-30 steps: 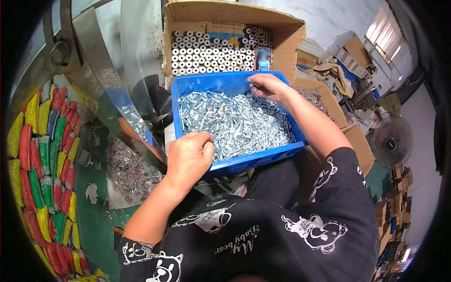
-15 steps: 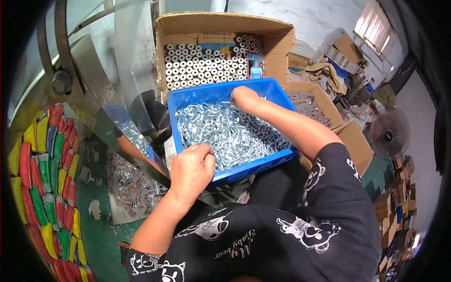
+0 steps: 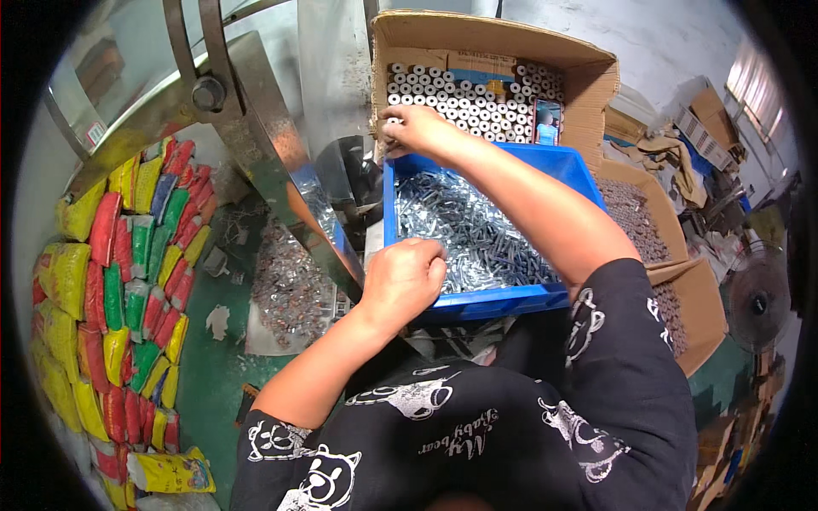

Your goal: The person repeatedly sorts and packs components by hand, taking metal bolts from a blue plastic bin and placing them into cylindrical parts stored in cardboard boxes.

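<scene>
My right hand reaches across the blue plastic bin to the left end of the cardboard box behind it. Its fingers are curled beside white cylinders with holed ends, which stand packed in rows. A whitish bit shows at the fingertips, but I cannot tell whether they grip it. My left hand is closed in a fist over the bin's near left corner; whatever it holds is hidden. Short shiny metal pins lie heaped in the bin, partly under my right forearm.
A phone leans in the box, right of the cylinders. Cartons of small brownish parts stand at right, near a fan. At left rise a metal frame and stacked coloured bags. Loose parts lie on a sheet.
My right hand has gone from above the pins to the left end of the cardboard box. My left hand stays closed at the bin's corner. The whole view has shifted leftward.
</scene>
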Demonstrator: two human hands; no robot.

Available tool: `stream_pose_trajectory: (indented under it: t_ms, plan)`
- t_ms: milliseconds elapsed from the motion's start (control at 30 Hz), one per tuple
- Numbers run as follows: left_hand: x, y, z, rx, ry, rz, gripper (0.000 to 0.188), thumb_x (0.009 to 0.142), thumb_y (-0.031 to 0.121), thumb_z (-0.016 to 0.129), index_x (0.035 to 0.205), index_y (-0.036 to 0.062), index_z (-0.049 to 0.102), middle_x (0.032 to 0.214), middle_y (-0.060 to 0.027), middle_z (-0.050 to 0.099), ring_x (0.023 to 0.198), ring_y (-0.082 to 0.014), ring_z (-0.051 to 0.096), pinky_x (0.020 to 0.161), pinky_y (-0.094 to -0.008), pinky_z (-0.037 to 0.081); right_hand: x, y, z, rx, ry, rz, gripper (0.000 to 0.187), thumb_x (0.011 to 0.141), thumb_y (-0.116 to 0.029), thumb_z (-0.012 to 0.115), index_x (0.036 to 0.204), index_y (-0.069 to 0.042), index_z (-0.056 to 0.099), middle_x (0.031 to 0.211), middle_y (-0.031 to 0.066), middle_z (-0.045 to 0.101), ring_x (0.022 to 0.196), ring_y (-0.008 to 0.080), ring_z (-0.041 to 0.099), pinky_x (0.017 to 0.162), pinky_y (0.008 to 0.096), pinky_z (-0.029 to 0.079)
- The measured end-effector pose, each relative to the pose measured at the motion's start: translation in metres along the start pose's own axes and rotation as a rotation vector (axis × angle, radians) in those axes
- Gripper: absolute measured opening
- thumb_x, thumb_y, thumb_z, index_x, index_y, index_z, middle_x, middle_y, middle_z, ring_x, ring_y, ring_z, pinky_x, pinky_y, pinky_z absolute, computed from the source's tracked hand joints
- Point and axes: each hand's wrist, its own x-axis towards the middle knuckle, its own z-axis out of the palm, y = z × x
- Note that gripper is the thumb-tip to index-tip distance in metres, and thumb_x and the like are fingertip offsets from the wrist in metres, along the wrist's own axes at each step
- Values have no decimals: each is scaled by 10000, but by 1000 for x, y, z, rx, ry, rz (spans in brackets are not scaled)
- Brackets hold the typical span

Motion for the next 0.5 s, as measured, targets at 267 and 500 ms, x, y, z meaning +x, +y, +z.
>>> stream_pose_trajectory:
  t_ms: [267, 500]
  plan:
    - [4, 4, 3, -56, 6, -44, 108, 769, 57, 576, 817, 11, 661, 772, -161, 651, 701, -305, 645, 658, -365, 506, -187, 27, -200, -53, 247, 212, 265, 950, -121, 502, 1139, 51, 575, 906, 135, 650, 761, 182, 660, 702, 301, 569]
    - [-3, -19, 5, -149, 6, -89, 122, 867, -29, 508, 866, -45, 629, 755, 10, 558, 665, -48, 464, 593, -186, 365, -445, 100, -374, -469, 981, 733, 274, 926, -211, 503, 944, 8, 667, 769, 137, 670, 621, 185, 652, 617, 304, 551]
